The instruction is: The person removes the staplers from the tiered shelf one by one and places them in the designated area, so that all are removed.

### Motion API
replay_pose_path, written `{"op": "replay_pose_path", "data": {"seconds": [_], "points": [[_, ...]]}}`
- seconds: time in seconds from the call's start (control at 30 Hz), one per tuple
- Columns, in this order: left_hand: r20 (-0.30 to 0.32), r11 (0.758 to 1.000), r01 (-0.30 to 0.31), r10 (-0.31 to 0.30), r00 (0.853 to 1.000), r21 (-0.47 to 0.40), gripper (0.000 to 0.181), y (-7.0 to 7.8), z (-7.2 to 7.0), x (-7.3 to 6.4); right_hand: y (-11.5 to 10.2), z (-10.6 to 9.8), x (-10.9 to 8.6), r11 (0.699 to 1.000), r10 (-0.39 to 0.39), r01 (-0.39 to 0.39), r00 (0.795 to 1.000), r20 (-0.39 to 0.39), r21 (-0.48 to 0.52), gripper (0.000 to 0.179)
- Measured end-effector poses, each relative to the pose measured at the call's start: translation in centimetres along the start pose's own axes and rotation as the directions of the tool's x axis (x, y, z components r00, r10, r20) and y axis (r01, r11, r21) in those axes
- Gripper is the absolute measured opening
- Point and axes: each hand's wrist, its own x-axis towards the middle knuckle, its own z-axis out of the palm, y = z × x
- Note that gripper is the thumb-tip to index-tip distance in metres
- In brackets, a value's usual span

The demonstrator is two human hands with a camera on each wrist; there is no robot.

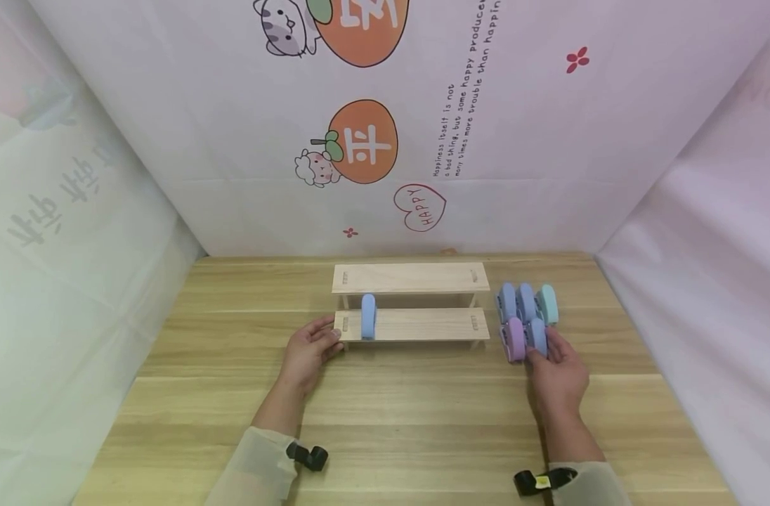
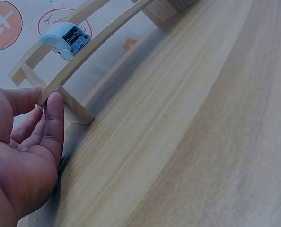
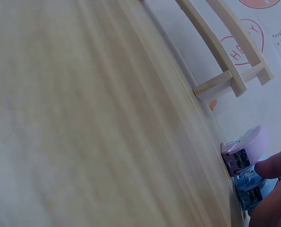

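Note:
My left hand point(image 1: 308, 353) pinches the left end of the lower board of a two-step wooden rack point(image 1: 423, 325), thumb above and fingers beneath in the left wrist view. On that board, near its left end, lies a blue mini stapler point(image 1: 368, 318). To the right of the rack, several mini staplers stand close together in two rows: blue ones, a green one point(image 1: 548, 304) and a purple one point(image 1: 514, 339). My right hand point(image 1: 558, 372) holds the front-row blue stapler point(image 1: 536, 337) between thumb and fingers, beside the purple one.
The rack's upper board point(image 1: 410, 277) stands behind the lower one, near the back of the wooden table point(image 1: 397, 422). A white printed sheet point(image 1: 518, 211) hangs behind the table, and pale sheets flank both sides.

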Motion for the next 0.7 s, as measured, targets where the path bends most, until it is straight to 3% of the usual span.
{"op": "replay_pose_path", "data": {"seconds": [0.7], "points": [[0.014,1.000,-0.009,0.009,1.000,0.003,0.046,0.0,-0.1,0.0,-2.1,-0.9,-1.0,0.988,-0.016,0.020,0.999,-0.031,0.153,0.057]]}}
